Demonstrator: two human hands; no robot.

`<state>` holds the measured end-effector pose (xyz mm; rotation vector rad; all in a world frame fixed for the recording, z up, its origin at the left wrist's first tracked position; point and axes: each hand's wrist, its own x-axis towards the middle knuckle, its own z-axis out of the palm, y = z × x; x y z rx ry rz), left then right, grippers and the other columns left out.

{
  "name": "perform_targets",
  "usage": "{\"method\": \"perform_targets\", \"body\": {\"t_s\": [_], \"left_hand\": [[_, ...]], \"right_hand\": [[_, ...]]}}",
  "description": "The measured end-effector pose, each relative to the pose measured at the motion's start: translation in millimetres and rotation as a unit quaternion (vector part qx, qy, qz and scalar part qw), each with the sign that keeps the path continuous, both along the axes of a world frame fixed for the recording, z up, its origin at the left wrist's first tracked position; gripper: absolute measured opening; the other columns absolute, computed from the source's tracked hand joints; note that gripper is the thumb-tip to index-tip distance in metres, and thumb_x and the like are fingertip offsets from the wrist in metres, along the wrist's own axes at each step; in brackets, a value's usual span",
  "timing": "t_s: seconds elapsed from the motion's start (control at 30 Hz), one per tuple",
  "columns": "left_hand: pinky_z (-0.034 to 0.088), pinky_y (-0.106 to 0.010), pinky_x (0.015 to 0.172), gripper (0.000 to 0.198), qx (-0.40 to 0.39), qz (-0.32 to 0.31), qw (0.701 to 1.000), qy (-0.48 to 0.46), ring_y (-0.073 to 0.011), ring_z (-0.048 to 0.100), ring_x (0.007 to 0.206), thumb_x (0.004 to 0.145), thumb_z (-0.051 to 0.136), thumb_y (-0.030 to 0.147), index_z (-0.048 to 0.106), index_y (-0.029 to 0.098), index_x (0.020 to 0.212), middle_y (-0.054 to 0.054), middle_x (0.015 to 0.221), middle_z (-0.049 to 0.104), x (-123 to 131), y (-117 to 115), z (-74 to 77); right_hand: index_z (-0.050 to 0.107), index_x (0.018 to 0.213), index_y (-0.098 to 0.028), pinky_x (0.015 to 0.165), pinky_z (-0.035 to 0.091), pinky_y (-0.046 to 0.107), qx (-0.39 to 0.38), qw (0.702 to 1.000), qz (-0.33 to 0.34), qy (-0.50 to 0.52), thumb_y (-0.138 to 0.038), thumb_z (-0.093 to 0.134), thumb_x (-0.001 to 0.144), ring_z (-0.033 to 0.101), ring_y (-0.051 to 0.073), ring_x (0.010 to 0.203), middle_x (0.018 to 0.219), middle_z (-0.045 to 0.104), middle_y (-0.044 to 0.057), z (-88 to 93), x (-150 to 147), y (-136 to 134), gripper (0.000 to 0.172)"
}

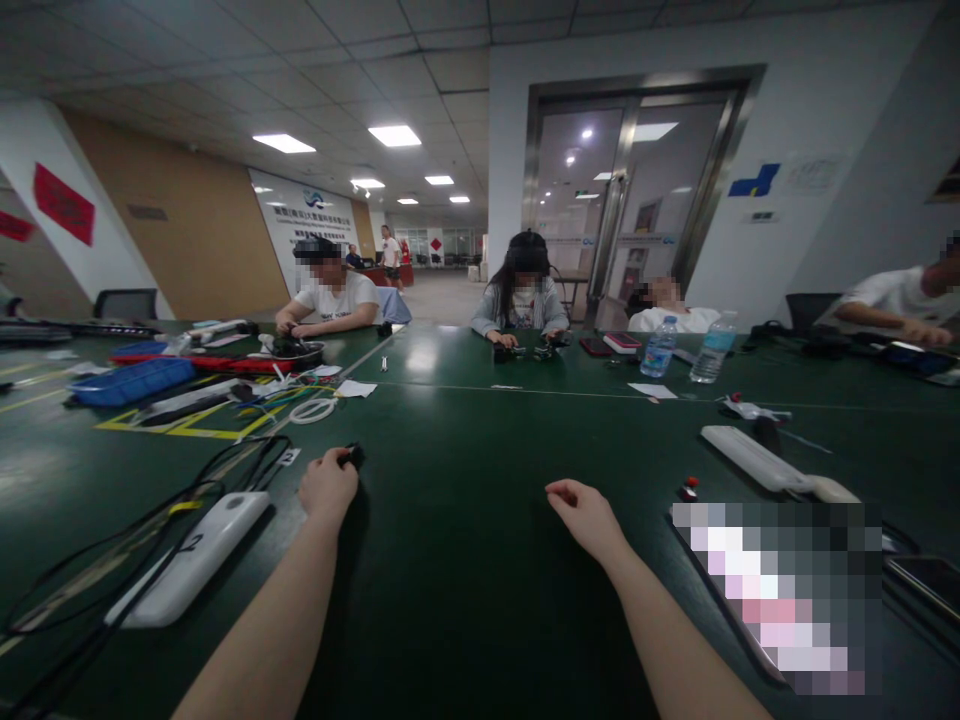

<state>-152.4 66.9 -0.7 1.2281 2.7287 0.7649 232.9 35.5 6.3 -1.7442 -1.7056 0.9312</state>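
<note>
My left hand (330, 482) is closed round a small black object (351, 457), low over the green table (465, 480). What the object is cannot be made out. To the right, my right hand (586, 515) hovers over or rests on the table with its fingers drawn together; nothing shows between them. Left of my left forearm lies a white power bank (196, 560) with black cables. Right of my right hand are a tablet (772, 590) with a blurred screen and a small red and black item (689, 488).
Two water bottles (660, 347) stand at the back right, near a white power strip (754, 458). A blue tray (135, 382) and tangled cables (313, 409) lie at the left. Several people sit around the table, one person (523, 300) directly opposite.
</note>
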Motion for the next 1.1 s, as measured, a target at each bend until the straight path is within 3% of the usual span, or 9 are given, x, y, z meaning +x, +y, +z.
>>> {"method": "perform_targets", "body": {"t_s": [0.27,0.8,1.0,1.1], "left_hand": [[0.042,-0.044,0.087,0.035,0.002,0.0,1.0,-0.001,-0.0311,0.052,0.108,0.084,0.038,0.034,0.058,0.028,0.113,-0.013,0.118,0.053,2.6,-2.1,2.0],[0.044,-0.042,0.087,0.034,0.003,0.014,1.0,-0.003,-0.0307,0.053,0.107,0.082,0.045,0.031,0.058,0.021,0.112,-0.016,0.117,0.054,-0.3,1.1,-1.3],[0.043,-0.041,0.088,0.048,0.006,0.028,1.0,0.004,-0.0308,0.053,0.109,0.082,0.045,0.035,0.049,0.011,0.123,-0.019,0.117,0.054,-1.7,2.1,-2.1],[0.043,-0.042,0.088,0.047,-0.012,0.024,1.0,0.014,-0.0321,0.052,0.109,0.083,0.044,0.036,0.052,0.011,0.122,-0.019,0.119,0.054,-0.9,2.0,-0.9]], "right_hand": [[0.062,0.106,-0.02,0.08,0.047,0.031,-0.008,1.0,-0.004,-0.009,-0.025,0.05,0.081,0.059,0.019,0.094,0.103,0.064,0.005,7.1,-3.0,-3.7,0.028],[0.061,0.107,-0.019,0.082,0.046,0.03,-0.014,1.0,0.0,0.003,-0.026,0.051,0.082,0.058,0.019,0.098,0.108,0.063,0.005,3.8,-1.8,-1.3,0.028],[0.062,0.105,-0.02,0.081,0.047,0.032,-0.003,1.0,-0.003,0.004,-0.026,0.052,0.081,0.059,0.019,0.095,0.105,0.063,0.005,1.5,-1.3,-0.7,0.027],[0.063,0.104,-0.021,0.08,0.047,0.032,0.001,1.0,-0.004,0.011,-0.026,0.053,0.08,0.059,0.019,0.094,0.104,0.064,0.004,0.5,-0.8,-0.5,0.026]]}}
